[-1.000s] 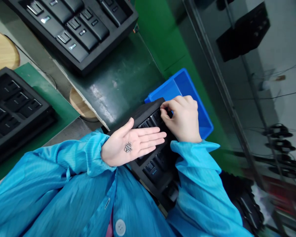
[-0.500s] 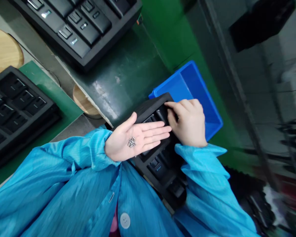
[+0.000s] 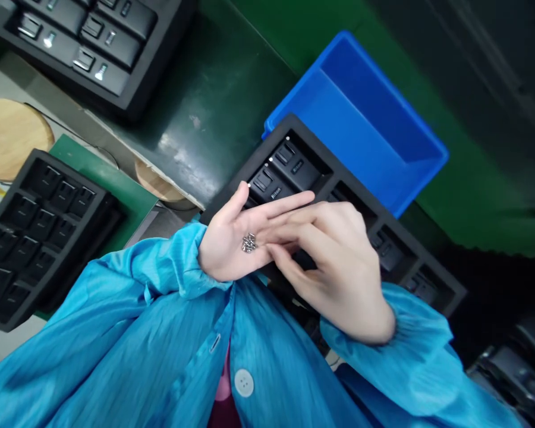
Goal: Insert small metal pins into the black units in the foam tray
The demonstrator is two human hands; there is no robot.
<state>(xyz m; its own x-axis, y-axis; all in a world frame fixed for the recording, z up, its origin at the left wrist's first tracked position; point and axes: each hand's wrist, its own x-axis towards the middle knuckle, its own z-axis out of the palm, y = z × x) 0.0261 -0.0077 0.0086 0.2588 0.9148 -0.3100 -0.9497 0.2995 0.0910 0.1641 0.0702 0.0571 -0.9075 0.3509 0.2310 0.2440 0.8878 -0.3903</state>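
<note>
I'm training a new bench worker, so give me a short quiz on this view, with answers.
1. Which palm carries the small metal pieces? A) right only; B) left only; C) both.
2. Fill in the colour: the open bin beside the black tray is ____.
3. True or false: the fingers of the right hand are close to the metal pieces.

Key: 1. B, the left hand lies palm up. 2. Blue. 3. True.

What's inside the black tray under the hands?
Black devices sit in compartments of the black tray, some with pale writing. The left hand and right hand cover part, so I can't tell what's there.
</note>
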